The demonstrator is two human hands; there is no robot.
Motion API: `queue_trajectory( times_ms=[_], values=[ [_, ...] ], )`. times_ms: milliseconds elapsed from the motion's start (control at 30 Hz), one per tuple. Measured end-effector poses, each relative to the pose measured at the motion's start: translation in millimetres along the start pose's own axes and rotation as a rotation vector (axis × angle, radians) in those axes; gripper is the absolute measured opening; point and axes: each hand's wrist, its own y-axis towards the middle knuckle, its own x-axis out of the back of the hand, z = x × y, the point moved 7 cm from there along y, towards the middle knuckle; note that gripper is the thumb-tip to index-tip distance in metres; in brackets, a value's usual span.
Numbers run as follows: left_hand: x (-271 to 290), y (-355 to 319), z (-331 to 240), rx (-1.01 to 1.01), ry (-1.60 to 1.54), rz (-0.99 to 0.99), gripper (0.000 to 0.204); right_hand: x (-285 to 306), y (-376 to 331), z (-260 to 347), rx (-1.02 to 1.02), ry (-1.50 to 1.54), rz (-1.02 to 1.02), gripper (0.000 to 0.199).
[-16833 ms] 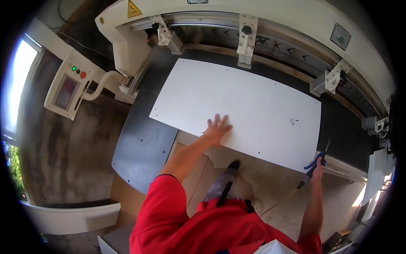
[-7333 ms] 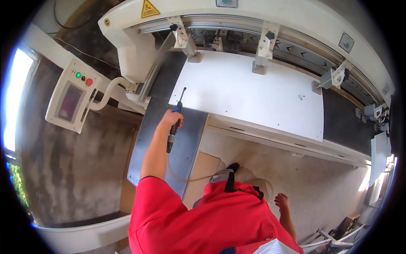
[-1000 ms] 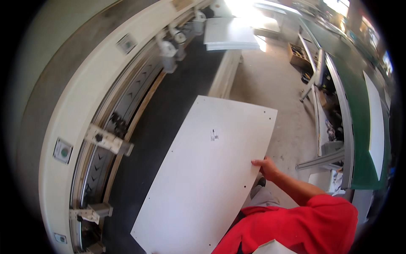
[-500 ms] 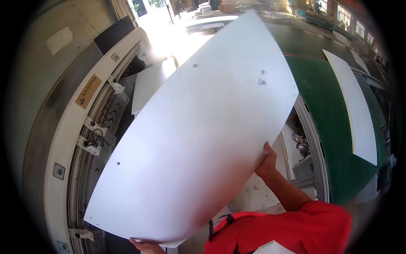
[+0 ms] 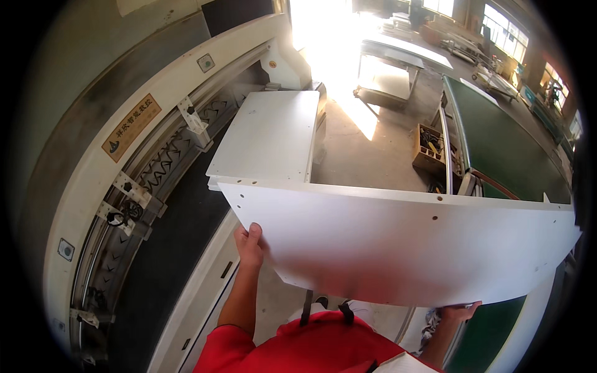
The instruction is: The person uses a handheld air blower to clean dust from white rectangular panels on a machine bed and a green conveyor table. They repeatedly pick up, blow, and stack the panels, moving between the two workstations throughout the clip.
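A long white panel (image 5: 373,242) with drilled holes along its edges stretches sideways in front of me, its broad face turned up toward me. My left hand (image 5: 250,245) grips its left end, the thumb lying on the face. At the near lower edge toward the right, my right hand (image 5: 460,312) is closed on the panel, with part of the fingers hidden under it. Just beyond the panel's left end lies a stack of white boards (image 5: 270,133).
A long cream machine (image 5: 211,59) with clamps and a dark bed (image 5: 168,273) runs along the left. Green-topped tables (image 5: 497,130) stand at the right. A wooden tool box (image 5: 429,149) sits beside them, and a cart with boards (image 5: 385,78) is farther back.
The white panel has swung from a steep diagonal to lying crosswise, its far end now at the right. My hands still hold it, and my view has turned, showing more floor.
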Motion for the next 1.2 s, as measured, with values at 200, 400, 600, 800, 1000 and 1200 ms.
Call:
queue_trajectory(
  times_ms=[200, 400, 600, 800, 1000, 1200],
  values=[
    [21, 28, 96, 0.052, 0.049, -0.406, 0.049, -120, 102, -124, -0.223, -0.222, 0.153, 0.067],
    [130, -11, 130, 0.215, 0.271, -0.949, 0.031, -204, 166, -368, -0.854, -0.366, 0.498, 0.057],
    [155, -60, 139, 0.343, 0.009, -1.381, 0.031, -222, 166, -588, -0.912, -0.946, 0.447, 0.054],
    [169, -23, 150, 0.325, 0.094, -1.569, 0.042, -263, 157, -733, -0.684, -1.464, 0.530, 0.053],
    [209, 17, 183, 0.463, 0.083, -1.522, 0.057, -335, 153, -820, -0.385, -1.792, 1.184, 0.053],
    [184, 144, 122, 0.617, 1.796, -1.137, 0.077, -345, 144, -880, -0.894, -1.661, 0.871, 0.062]
  ],
)
